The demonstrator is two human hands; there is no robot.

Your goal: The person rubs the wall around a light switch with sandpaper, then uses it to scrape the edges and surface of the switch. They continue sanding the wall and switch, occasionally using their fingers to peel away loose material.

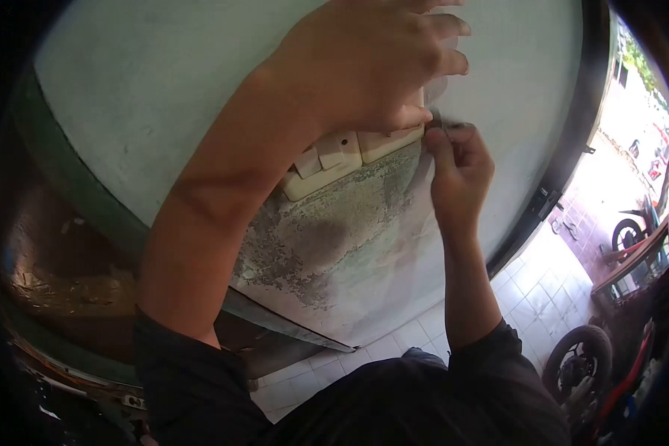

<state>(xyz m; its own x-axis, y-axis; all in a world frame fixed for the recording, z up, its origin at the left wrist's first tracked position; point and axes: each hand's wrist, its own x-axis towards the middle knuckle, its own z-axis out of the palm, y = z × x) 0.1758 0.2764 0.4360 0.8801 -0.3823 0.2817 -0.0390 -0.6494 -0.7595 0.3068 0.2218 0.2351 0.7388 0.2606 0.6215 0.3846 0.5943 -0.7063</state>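
A cream-coloured switch plate (323, 169) is fixed to the wall, with a second cream plate (389, 141) beside it on the right. My left hand (394, 70) reaches across from the left and covers most of the second plate. Its fingers are spread and slightly curved, and the thumb lies along the plate's lower right edge. Just off that edge, my right hand (462, 152) is closed, thumb against the bent forefinger. A small dark thing shows at its fingertips, too blurred to name.
The pale wall (163, 82) has a peeling, stained patch (327, 230) below the plates. To the right stand a dark door frame (550, 186) and an opening to daylight. Motorcycle wheels (578, 362) appear at lower right, over white floor tiles (531, 286). Brown panelling (74, 238) lies left.
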